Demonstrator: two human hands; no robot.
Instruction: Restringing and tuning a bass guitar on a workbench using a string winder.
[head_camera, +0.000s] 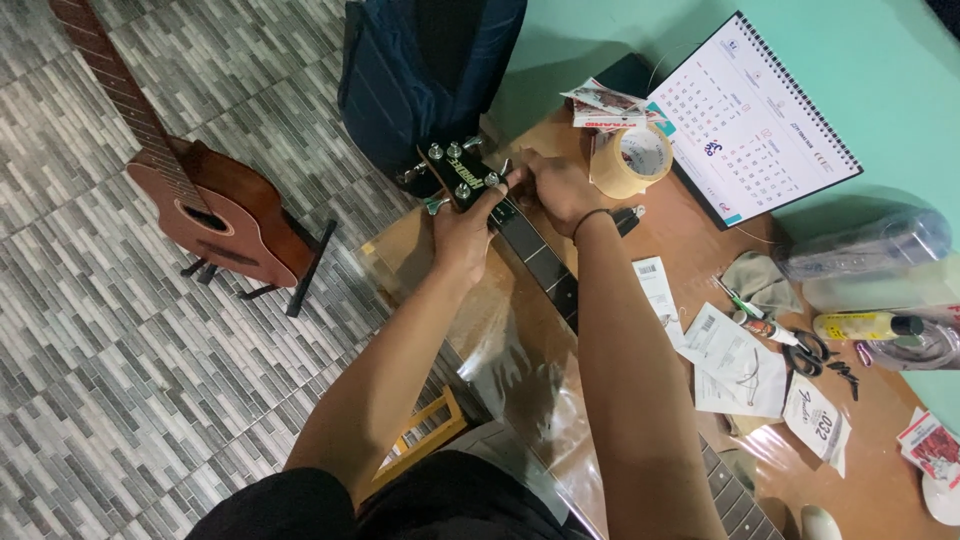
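A guitar lies along the brown table (690, 230), its black headstock (455, 172) with silver tuning pegs hanging over the far-left edge. My left hand (462, 232) grips the neck just below the headstock, thumb at the nut. My right hand (555, 188), with a dark band on the wrist, closes its fingers on the upper side of the headstock at the nut. The dark fretboard (545, 262) runs from under my hands toward me.
A roll of tan tape (628, 160) and a desk calendar (752, 122) stand behind my hands. Paper packets, scissors (806, 352), a yellow tube and a cloth lie at right. A dark bag (425, 70) leans at the table's end; a brown guitar (215, 205) rests on a floor stand.
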